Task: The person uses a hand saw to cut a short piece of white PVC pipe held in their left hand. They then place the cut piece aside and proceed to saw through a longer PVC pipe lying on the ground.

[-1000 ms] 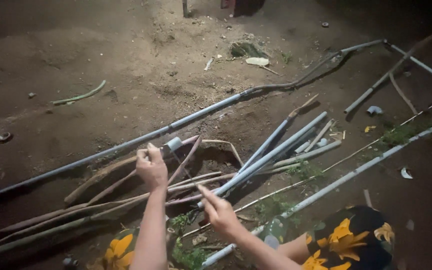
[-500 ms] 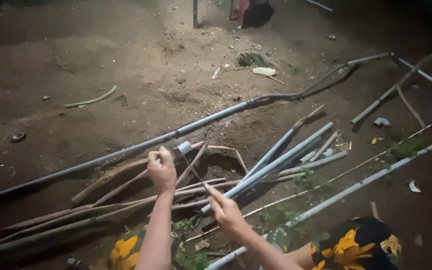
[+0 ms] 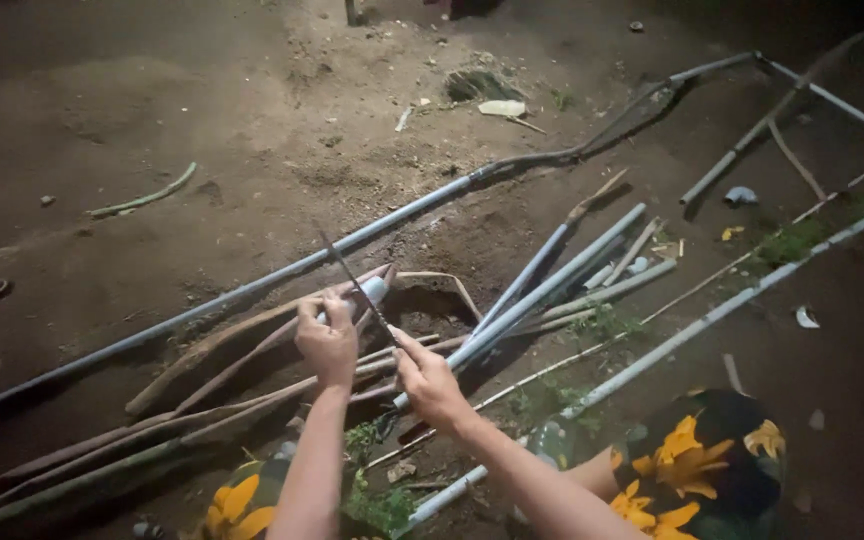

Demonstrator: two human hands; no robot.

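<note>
I see L hand [image 3: 328, 345] w/ fingers wrapped round a short white pipe [image 3: 370, 292], R hand [image 3: 430, 380] pinching a thin blade [image 3: 352, 282] laid across the pipe, just above the L fingers. More pipes [image 3: 552, 285] lie right of the R fingers, on dirt.

Two bare hands are at work: the left hand [image 3: 327, 345] and the right hand [image 3: 430, 385], with one thin dark blade [image 3: 357, 285] between them. One long grey pipe [image 3: 252, 290] crosses the dirt, roughly four shorter pale pipes [image 3: 552, 285] fan beside it, and one green stem [image 3: 142, 198] lies apart.
</note>
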